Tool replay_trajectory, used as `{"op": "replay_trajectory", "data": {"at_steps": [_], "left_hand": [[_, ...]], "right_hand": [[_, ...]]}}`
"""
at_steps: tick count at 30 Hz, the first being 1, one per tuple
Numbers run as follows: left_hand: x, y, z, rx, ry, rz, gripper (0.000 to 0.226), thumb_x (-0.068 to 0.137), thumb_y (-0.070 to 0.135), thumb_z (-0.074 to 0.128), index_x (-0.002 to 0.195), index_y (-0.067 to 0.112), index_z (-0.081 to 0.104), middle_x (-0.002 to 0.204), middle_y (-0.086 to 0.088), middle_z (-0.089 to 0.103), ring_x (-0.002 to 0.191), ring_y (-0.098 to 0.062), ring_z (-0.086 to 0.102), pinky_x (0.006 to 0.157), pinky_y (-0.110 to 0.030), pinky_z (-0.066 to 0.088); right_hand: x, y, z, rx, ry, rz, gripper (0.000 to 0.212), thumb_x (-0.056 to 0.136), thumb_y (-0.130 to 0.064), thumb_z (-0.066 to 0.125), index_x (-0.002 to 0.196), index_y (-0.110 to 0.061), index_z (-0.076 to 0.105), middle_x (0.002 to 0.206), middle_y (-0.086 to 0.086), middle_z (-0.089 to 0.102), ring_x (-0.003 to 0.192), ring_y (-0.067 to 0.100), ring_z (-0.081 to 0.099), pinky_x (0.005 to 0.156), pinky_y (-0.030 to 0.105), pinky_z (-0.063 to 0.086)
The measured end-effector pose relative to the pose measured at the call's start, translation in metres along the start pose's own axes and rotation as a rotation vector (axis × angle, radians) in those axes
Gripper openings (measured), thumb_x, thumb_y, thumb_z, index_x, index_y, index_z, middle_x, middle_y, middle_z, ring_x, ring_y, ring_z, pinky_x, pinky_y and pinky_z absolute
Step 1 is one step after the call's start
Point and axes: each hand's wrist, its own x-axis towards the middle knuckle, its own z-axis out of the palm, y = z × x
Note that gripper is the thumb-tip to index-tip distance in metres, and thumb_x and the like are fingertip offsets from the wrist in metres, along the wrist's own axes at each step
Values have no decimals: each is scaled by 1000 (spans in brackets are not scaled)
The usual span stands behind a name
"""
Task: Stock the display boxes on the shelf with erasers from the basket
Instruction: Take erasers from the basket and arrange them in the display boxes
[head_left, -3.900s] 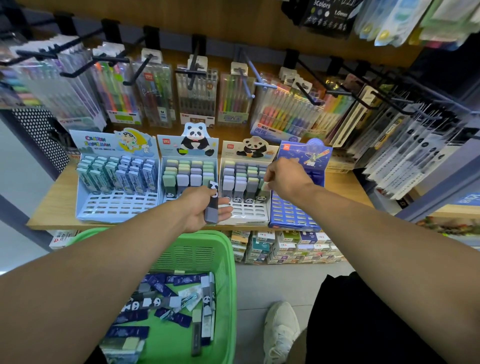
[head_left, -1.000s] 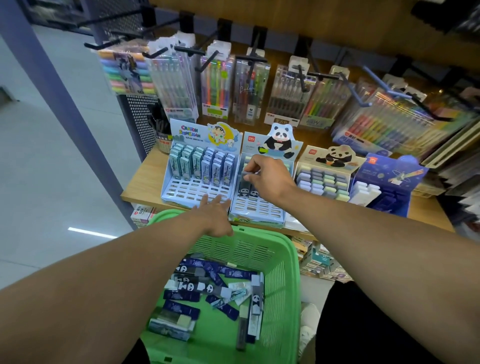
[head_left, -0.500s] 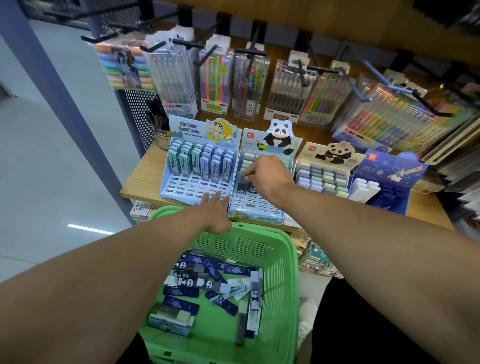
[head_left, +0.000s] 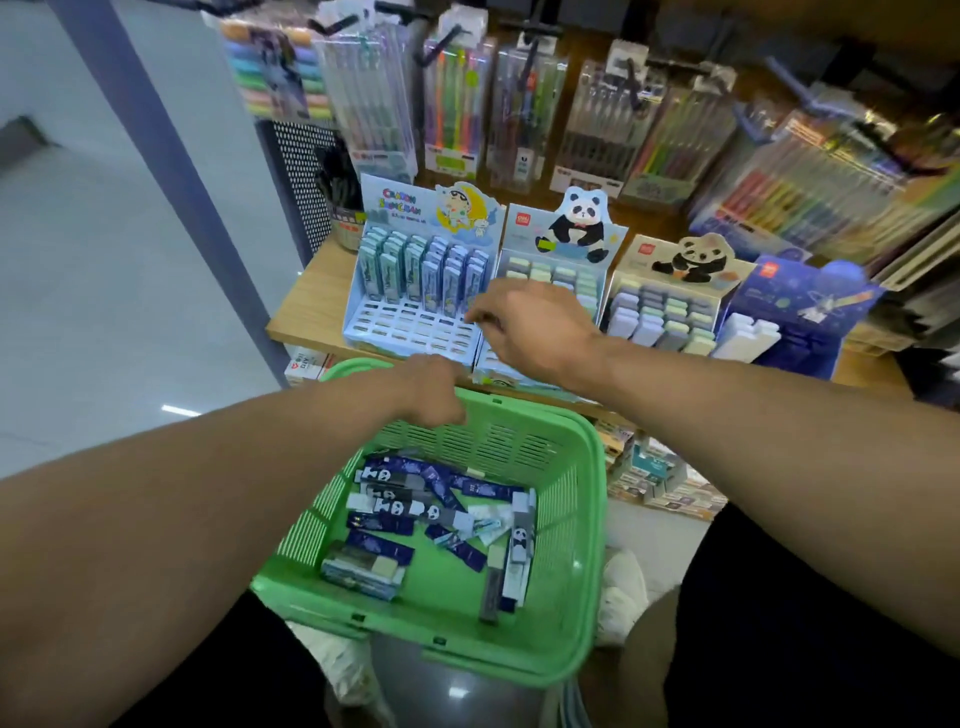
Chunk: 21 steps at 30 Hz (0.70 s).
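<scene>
Right hand (head_left: 530, 327) lifts empty, fingers loosely curled, from the panda display box (head_left: 550, 270) at the shelf's front edge; left hand (head_left: 431, 389), curled, dips toward remaining erasers (head_left: 441, 514) in the green basket (head_left: 587, 519).

The basket (head_left: 587, 519) is green moulded plastic, slotted along its walls, with a dull sheen. The erasers (head_left: 441, 512) in it wear printed paper sleeves, some with a slight gloss. The display boxes (head_left: 415, 322) are printed card, smooth and matt, with die-cut slots in the front tray. The shelf (head_left: 306, 306) has a pale wood-grain face, smooth and matt. The pen packs (head_left: 374, 98) hanging behind are clear glossy plastic on dark metal hooks (head_left: 447, 36). The floor (head_left: 104, 291) is smooth, glossy and reflective.
</scene>
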Motion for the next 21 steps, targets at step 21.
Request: {"op": "replay_trajectory", "data": {"at_steps": [21], "left_hand": [[-8,-62,217,-85,-407,-345,56,97,28,53,147,7,37,146,-16,45,130,-30,48,109,-38,41]], "right_hand": [[-6,-67,248,40,-673,-22,71,91,-20,70,152,-11,35,152,17,40,132,34,48,105,44,47]]}}
